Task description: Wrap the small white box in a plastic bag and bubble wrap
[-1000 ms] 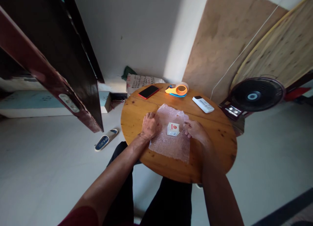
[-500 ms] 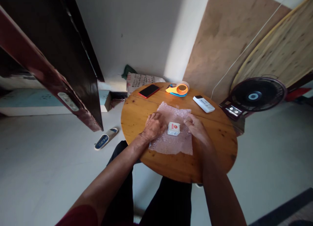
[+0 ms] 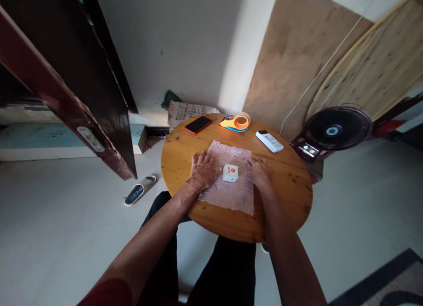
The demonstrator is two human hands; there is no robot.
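Left hand: our grip spread flat, apparently steadying bubble wrap.
Right hand: curled at the wrap's two-o'clock edge; whether pinching, we can't tell.
Small carton: mid-wrap, between our hands.

The box is white marked with red, the dimpled bubble wrap pinkish

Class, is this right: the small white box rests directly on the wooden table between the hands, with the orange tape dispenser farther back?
No: the head view shows the small white box on bubble wrap, not directly on the wooden table, between the left hand and right hand. The orange tape dispenser does lie farther back.
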